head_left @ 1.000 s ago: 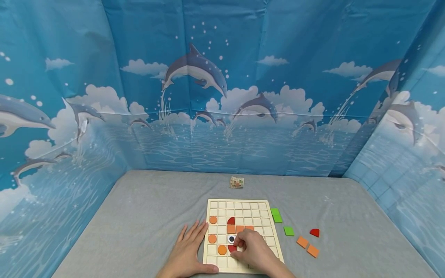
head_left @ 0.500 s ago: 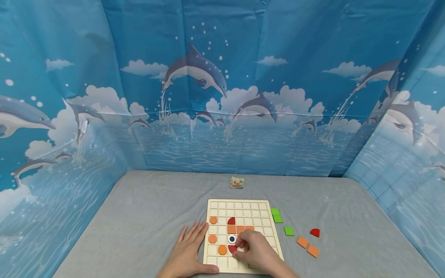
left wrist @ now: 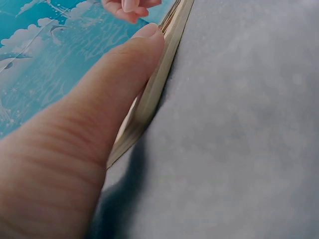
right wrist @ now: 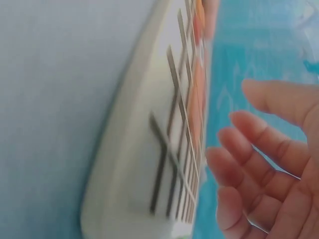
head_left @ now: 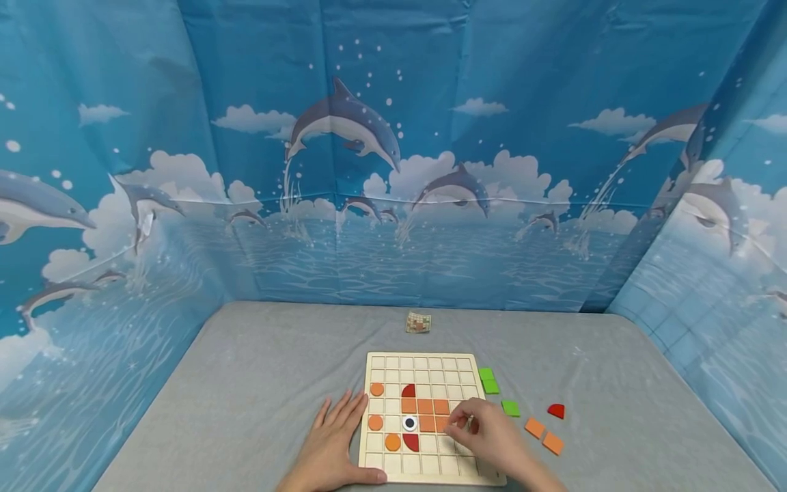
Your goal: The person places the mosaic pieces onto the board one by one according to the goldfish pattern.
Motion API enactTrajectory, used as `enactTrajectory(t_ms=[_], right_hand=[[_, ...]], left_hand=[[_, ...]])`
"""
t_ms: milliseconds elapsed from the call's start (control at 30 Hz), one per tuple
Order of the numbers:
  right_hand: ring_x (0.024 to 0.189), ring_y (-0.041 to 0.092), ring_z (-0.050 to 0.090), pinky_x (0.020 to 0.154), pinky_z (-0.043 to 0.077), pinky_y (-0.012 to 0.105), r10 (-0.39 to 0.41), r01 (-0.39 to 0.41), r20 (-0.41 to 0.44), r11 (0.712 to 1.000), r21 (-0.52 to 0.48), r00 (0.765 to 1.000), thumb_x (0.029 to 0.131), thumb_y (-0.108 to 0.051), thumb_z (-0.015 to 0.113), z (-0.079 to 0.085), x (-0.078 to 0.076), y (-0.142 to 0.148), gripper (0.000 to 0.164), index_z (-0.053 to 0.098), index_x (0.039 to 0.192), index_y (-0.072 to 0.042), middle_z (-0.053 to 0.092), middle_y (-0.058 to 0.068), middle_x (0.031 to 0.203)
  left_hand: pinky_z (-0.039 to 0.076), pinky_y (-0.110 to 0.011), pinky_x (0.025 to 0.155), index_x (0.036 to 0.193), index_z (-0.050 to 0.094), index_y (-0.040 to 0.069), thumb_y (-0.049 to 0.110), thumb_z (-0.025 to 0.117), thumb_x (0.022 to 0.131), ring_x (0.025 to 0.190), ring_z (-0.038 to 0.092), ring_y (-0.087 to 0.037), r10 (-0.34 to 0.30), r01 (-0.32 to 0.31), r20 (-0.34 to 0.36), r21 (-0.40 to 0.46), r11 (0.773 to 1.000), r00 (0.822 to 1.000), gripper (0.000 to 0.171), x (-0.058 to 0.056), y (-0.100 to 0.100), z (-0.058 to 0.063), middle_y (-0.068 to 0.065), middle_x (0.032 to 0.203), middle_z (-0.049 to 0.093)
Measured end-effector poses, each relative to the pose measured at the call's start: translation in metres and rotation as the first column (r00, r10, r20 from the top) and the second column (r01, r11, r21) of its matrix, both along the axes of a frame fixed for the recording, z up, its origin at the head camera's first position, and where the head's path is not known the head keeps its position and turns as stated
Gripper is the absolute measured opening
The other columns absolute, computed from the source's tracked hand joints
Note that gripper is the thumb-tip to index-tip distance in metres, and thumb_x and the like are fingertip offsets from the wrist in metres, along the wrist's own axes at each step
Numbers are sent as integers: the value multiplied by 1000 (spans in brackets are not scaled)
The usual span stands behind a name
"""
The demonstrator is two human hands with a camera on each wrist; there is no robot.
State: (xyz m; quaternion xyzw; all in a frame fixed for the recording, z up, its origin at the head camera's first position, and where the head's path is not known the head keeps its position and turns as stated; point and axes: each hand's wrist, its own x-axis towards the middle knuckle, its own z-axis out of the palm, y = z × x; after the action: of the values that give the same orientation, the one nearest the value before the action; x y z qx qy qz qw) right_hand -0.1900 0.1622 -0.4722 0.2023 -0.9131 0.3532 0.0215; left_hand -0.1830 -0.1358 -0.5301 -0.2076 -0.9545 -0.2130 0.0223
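Observation:
A wooden grid board (head_left: 435,376) lies on the grey-covered table. My left hand (head_left: 332,444) rests flat along its left side, the thumb pressing on the near left corner, as the left wrist view also shows. Over the right part of the board is my right hand (head_left: 488,427), its fingers loosely bent; the right wrist view shows nothing between thumb and fingers. Set in the cells are several orange square tiles (head_left: 425,406), a white disc with a black center (head_left: 409,423), and a red quarter-round (head_left: 408,391) above another red quarter-round (head_left: 411,442). Orange discs (head_left: 376,422) fill cells at the left.
Green square tiles (head_left: 490,387) lie right of the board. Farther right are a loose red quarter-round (head_left: 556,411) and two orange squares (head_left: 535,428). A small printed card (head_left: 419,322) sits beyond the board. A dolphin-print curtain (head_left: 369,260) surrounds the table.
My right hand has moved right, off the red quarter-round and the cells beside the white disc, uncovering orange squares there. The left hand stays put.

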Motion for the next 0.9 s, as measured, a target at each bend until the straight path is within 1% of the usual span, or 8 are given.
enactTrajectory(t_ms=[100,200,333,433,533,600,767,900], right_hand=[[53,3,43,45,38,22,-71,70,24,997,20,997,83,-30,74,4,0,13,12,64,78,-25,53,-14,72],[52,4,44,46,38,23,-149,148,33,988,36,988,82,-28,75,7,0,25,12,65,79,-24,54,-14,72],[56,6,46,50,40,23,-257,256,34,965,52,966,80,-23,78,8,0,38,11,67,80,-22,55,-12,73],[60,7,48,52,42,24,-323,320,11,943,92,946,78,-21,79,8,0,48,12,68,82,-20,57,-11,75],[63,8,50,52,43,27,-359,357,-12,924,138,933,76,-22,80,6,0,59,14,70,85,-18,59,-9,78],[64,9,52,53,44,28,-378,375,-11,913,160,926,75,-22,81,5,0,66,16,70,86,-17,60,-8,80],[67,11,54,57,47,33,-414,398,28,891,219,910,73,-28,82,4,-2,80,24,71,87,-13,60,-4,80],[70,14,54,62,48,38,-419,388,69,882,267,905,74,-31,81,4,-3,88,28,71,91,-12,59,-4,81]], left_hand=[[4,-52,108,152,25,11,88,54,60,142,14,-25,-4,5,-8,10,1000,1000,123,0,0,-1,-2,154,27],[5,-53,108,152,25,11,87,54,60,142,15,-25,-6,6,-10,14,1000,1000,123,0,0,-2,-3,153,27],[5,-53,108,152,25,11,87,54,61,142,14,-25,-6,6,4,15,1000,1000,123,-1,0,-1,-3,154,26],[5,-53,108,152,25,10,87,55,61,142,14,-26,-9,9,6,22,1000,1000,123,-1,0,-1,-4,154,26],[5,-53,108,151,25,10,86,55,61,142,15,-26,-14,14,4,31,999,1000,122,-1,0,-1,-4,154,26],[5,-53,108,151,25,9,86,56,61,142,15,-26,-16,16,4,34,999,1000,122,-1,0,-1,-4,154,26],[5,-52,109,151,26,9,86,56,60,142,15,-26,-10,9,13,26,1000,1000,123,-1,0,-2,-3,154,27],[5,-52,109,151,26,10,87,56,59,142,15,-25,-6,5,18,17,1000,1000,124,-1,-1,-3,-3,154,27]])
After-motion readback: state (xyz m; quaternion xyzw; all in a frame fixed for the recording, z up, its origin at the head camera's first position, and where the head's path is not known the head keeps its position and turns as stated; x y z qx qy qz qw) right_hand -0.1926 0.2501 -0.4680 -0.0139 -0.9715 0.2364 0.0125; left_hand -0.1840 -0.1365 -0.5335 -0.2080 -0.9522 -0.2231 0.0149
